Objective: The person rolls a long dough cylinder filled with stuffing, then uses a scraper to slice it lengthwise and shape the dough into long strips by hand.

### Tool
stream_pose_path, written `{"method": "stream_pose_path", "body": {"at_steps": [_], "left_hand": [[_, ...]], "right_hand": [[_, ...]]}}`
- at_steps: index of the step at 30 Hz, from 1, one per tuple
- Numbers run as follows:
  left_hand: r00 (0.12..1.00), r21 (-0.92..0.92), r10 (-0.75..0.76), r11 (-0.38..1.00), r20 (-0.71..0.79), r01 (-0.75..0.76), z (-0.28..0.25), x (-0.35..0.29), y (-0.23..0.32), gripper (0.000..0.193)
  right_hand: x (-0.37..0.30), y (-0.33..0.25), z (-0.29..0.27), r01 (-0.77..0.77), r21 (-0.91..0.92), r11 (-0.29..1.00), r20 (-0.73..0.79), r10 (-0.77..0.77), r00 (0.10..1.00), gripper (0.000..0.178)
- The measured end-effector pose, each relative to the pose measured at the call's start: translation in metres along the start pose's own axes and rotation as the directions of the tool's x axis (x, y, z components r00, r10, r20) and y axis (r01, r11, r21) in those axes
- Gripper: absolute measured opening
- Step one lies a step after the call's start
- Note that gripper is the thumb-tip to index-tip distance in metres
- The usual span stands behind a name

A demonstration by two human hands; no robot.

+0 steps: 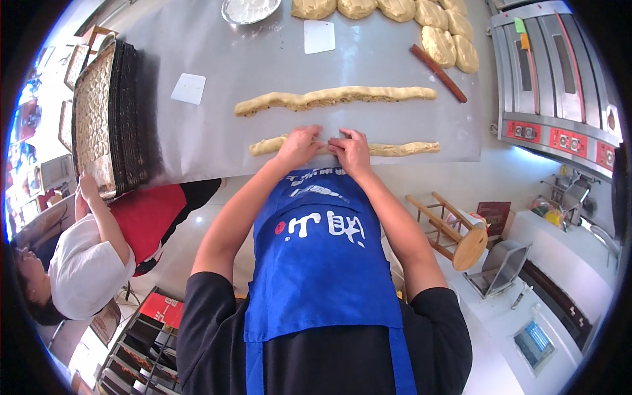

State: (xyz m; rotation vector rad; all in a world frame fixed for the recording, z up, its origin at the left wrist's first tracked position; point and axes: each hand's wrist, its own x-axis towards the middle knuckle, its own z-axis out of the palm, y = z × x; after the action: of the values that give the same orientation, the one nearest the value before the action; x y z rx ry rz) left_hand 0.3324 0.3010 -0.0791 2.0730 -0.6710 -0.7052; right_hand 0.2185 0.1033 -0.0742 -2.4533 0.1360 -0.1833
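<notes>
Near the front edge of the metal table [197, 148] lies a thin, pale dough roll [405, 149], stretching left to right. Both my hands are at its middle, close together. My left hand [299, 146] has its fingers curled and pressed on the dough. My right hand [351, 151] pinches the dough just beside it, thumb and fingers bent inward. The stretch of roll under my fingers is hidden. Beyond my hands, a thicker dough roll [336, 97] lies roughly parallel, with a rough, darker filling showing along its near side.
Two white scrapers [319, 37] lie on the table. At the far right are plump dough pieces [438, 47] and a brown rolling pin [438, 74]; a floury bowl [250, 9] stands far off. Stacked trays [99, 125] and a co-worker [92, 263] are left. An oven [559, 79] and wooden stool [469, 247] stand right.
</notes>
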Motion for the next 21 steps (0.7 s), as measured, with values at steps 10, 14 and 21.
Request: {"method": "stream_pose_path", "body": {"at_steps": [10, 14, 21], "left_hand": [[0.959, 0.510, 0.176, 0.818, 0.221, -0.268, -0.069, -0.029, 0.003, 0.051], [0.956, 0.359, 0.207, 0.893, 0.206, -0.271, -0.075, -0.031, -0.005, 0.049], [0.945, 0.268, 0.218, 0.921, 0.243, -0.282, -0.087, -0.034, -0.020, 0.054]], "right_hand": [[0.023, -0.036, 0.021, 0.249, 0.074, 0.966, 0.053, -0.253, 0.966, 0.050], [0.026, -0.042, 0.029, 0.205, 0.165, 0.965, 0.171, -0.232, 0.958, 0.030], [0.026, -0.056, 0.032, 0.217, 0.165, 0.962, 0.058, -0.229, 0.972, 0.025]]}}
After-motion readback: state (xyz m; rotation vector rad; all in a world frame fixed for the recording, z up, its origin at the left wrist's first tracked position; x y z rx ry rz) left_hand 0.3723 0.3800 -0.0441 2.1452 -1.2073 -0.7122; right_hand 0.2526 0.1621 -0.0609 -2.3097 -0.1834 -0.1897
